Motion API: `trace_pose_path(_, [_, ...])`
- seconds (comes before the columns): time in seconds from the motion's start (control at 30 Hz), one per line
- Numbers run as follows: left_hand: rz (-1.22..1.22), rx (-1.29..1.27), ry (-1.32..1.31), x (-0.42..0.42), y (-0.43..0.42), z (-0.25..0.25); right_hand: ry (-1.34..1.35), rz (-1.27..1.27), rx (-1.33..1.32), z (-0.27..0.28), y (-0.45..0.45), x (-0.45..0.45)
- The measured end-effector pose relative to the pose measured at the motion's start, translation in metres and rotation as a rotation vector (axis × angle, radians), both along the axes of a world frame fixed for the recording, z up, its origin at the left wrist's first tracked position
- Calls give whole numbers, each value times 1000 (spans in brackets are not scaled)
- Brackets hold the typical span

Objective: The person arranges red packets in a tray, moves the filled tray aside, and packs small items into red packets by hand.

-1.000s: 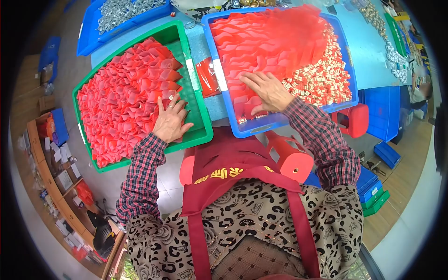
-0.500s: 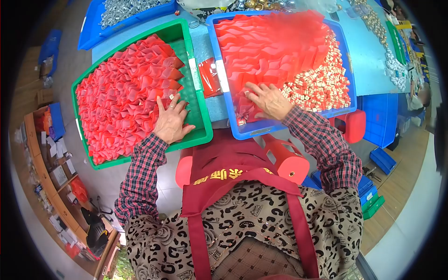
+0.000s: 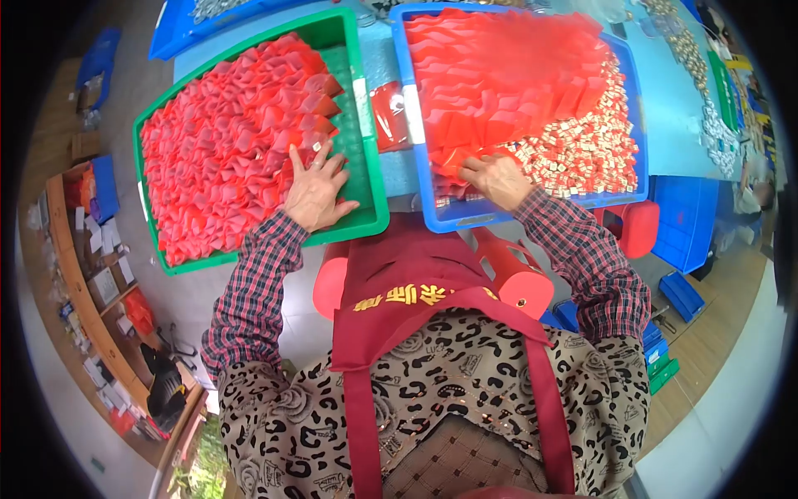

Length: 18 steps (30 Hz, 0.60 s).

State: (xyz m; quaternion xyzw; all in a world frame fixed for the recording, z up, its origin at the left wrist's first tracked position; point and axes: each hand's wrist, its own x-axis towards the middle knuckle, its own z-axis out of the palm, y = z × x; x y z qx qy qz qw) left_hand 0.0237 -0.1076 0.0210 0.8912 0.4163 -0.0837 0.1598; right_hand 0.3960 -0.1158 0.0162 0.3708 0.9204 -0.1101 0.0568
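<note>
My left hand (image 3: 316, 191) lies with fingers spread at the right side of the heap of sheer red pouches (image 3: 233, 150) in a green tray (image 3: 378, 218). A small white cube (image 3: 317, 146) shows near its fingertips. Over the near left part of a blue tray (image 3: 465, 223), my right hand (image 3: 501, 179) has its fingers pinched at the edge of a sheer red pouch (image 3: 453, 160). Layered red pouches (image 3: 499, 75) fill the far part of that tray. Beside the right hand is a pile of small cream-and-red blocks (image 3: 573, 154).
A flat red packet (image 3: 390, 116) lies between the trays on the light-blue table (image 3: 381, 58). Another blue tray (image 3: 170, 37) holds metal pieces at the far left. Red stools (image 3: 524, 287) stand under the trays. Blue bins (image 3: 686, 220) are at the right, and a wooden shelf (image 3: 75, 249) at the left.
My right hand has gone from spread fingers to a pinch on a red pouch. The left hand stays spread in the green tray. The whole view has shifted slightly.
</note>
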Motion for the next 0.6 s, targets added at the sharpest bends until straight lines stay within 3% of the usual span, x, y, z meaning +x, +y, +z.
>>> trace_pose_path(0.17, [38, 1, -50, 1, -3, 10, 45, 42, 77, -9, -3, 5])
trace_pose_path(0.6, [-31, 104, 43, -18, -6, -14, 104, 23, 182, 74, 4, 8])
